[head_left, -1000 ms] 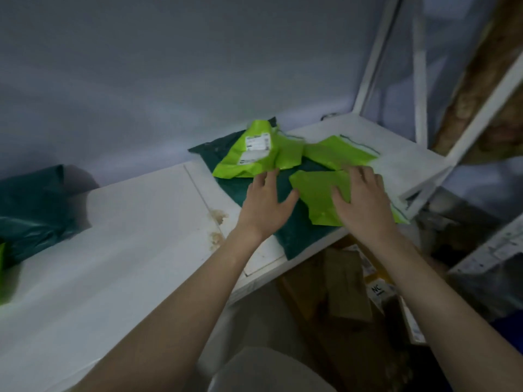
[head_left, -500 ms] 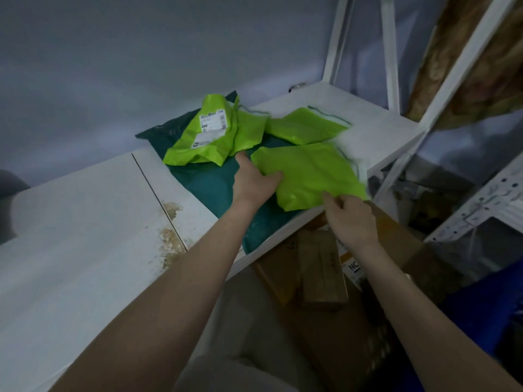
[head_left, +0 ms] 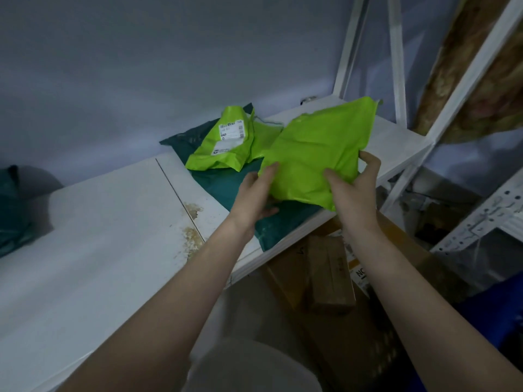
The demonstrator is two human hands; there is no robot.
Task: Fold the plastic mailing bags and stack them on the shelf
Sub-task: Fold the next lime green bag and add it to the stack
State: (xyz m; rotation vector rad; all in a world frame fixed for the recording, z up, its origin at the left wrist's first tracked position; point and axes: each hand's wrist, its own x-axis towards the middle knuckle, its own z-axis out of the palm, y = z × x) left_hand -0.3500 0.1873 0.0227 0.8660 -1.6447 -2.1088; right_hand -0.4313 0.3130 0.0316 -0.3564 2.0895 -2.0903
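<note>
A lime-green mailing bag (head_left: 314,148) is lifted off the white shelf (head_left: 113,236), tilted up toward me. My right hand (head_left: 353,190) grips its lower right edge, thumb on the front and fingers behind. My left hand (head_left: 254,196) holds its lower left edge, fingers partly hidden under the bag. Behind it a second lime-green bag with a white label (head_left: 226,142) lies on a dark green bag (head_left: 223,188) spread flat on the shelf.
Another dark green bag (head_left: 11,210) lies at the shelf's far left. White shelf uprights (head_left: 396,58) rise at the right. Cardboard boxes (head_left: 331,278) sit below the shelf edge. A brown stain (head_left: 192,224) marks the shelf seam.
The lime-green bag lay flat on the dark green one under both my hands. My right hand took its near edge, and now both hands have lifted it up off the shelf.
</note>
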